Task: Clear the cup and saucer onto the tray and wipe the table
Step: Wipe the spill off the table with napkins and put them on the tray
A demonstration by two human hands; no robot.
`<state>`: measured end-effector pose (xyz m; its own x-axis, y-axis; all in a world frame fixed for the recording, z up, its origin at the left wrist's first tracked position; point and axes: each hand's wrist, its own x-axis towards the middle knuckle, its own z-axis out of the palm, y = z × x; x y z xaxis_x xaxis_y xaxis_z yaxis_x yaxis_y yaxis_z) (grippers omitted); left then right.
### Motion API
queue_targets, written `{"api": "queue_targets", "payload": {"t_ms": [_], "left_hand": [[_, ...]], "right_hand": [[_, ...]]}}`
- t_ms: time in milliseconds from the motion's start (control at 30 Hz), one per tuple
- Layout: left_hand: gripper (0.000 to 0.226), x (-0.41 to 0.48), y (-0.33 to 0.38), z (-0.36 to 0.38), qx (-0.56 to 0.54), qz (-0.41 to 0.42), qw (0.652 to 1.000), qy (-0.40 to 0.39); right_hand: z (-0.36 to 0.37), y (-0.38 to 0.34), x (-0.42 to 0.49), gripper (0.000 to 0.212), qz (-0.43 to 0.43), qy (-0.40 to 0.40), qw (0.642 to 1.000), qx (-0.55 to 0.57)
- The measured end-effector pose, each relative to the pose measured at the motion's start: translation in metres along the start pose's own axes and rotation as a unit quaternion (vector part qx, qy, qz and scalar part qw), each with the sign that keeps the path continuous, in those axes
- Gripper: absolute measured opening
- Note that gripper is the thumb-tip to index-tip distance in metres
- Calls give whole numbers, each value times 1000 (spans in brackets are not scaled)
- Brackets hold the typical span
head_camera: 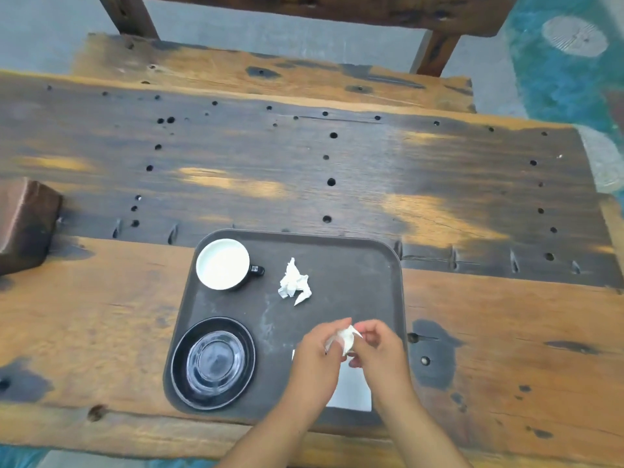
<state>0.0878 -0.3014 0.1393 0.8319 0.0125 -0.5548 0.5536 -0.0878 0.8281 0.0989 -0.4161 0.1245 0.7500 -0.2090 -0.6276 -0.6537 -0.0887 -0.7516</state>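
Both hands meet low over the near right part of the tray (354, 251), the left hand (317, 356) and right hand (383, 352) pinching one small wad of white tissue (347, 337) between them. The fingers (337, 324) of each hand are curled narrow around it, so both hold the same wad. Directly beneath the wrists lies a flat white sheet of paper (351, 390) on the tray floor.

Left of the fingers, the black saucer (212, 363) sits in the tray's near left corner. Beyond it, further left and away from the fingers, the cup (223, 264) stands upright with its handle pointing right. Just beyond the fingers, a second crumpled tissue (293, 280) rests on the tray. So cup and saucer appear already cleared, and wiping looks like the step remaining.

To wipe well, the person would likely bunch the tissue into a firm pad, grip it with one hand, and sweep the wooden surface (506, 315) around the tray in overlapping strokes, minding the many holes where tissue could snag and tear.
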Motion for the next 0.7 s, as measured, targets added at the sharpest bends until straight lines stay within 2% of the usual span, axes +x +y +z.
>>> {"api": "queue_targets", "payload": {"t_ms": [67,133,300,400,500,600,700], "left_hand": [[53,4,-5,-8,83,48,995,22],[59,9,-12,-15,139,78,987,23],[40,26,-25,-24,286,144,947,-3],[41,39,-35,-32,348,184,918,-57],[45,50,-47,-42,361,164,916,-64],[37,55,-60,-57,441,156,882,-61],[37,55,-74,-69,513,141,846,-43]], "right_hand": [[5,-4,4,14,62,-33,992,105],[10,-6,7,19,72,-60,985,146],[21,0,17,10,90,-68,983,146],[24,-1,35,7,74,-45,994,63],[24,-7,58,6,-2,-9,998,-60],[18,-17,83,5,-120,53,965,-228],[16,-24,105,4,-203,79,925,-312]]}}
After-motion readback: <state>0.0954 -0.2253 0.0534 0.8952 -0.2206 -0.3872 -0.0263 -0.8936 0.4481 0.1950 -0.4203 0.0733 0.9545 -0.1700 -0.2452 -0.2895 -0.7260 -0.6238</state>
